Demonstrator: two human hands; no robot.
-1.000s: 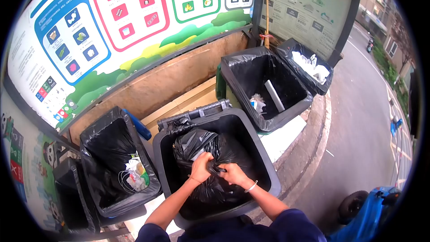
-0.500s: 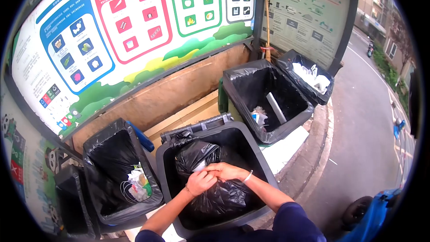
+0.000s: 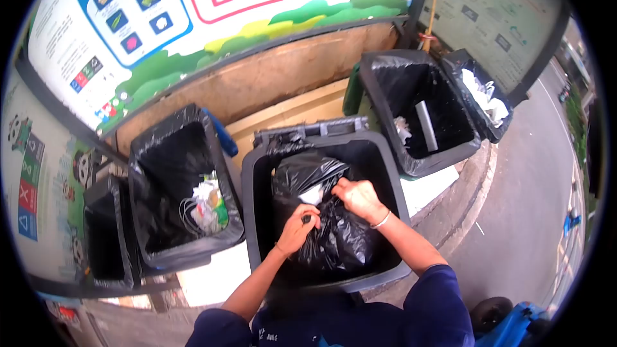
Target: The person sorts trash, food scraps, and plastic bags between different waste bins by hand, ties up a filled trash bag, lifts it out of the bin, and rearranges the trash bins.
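A full black garbage bag (image 3: 347, 241) sits inside the dark wheeled bin (image 3: 393, 186) in front of me. My left hand (image 3: 298, 230) is closed, with a bunched bit of black plastic showing between its fingers. Farther up on the other side, my right hand (image 3: 360, 199) pinches the bag's gathered plastic. Between the hands, a white item (image 3: 312, 194) shows through the gap at the bag's mouth. The tips of some fingers are hidden in the folds.
To the left stands a lined bin (image 3: 230, 234) with mixed litter, beside a narrower black bin (image 3: 106, 231). At the right are another lined bin (image 3: 443, 164) and a smaller one holding white waste (image 3: 482, 96). A signboard (image 3: 225, 0) rises behind; a broom handle (image 3: 434, 0) leans there.
My hands, close together before, are now apart, the right one farther up and to the right. The view has tilted down and turned left, so the bins appear higher and more to the right.
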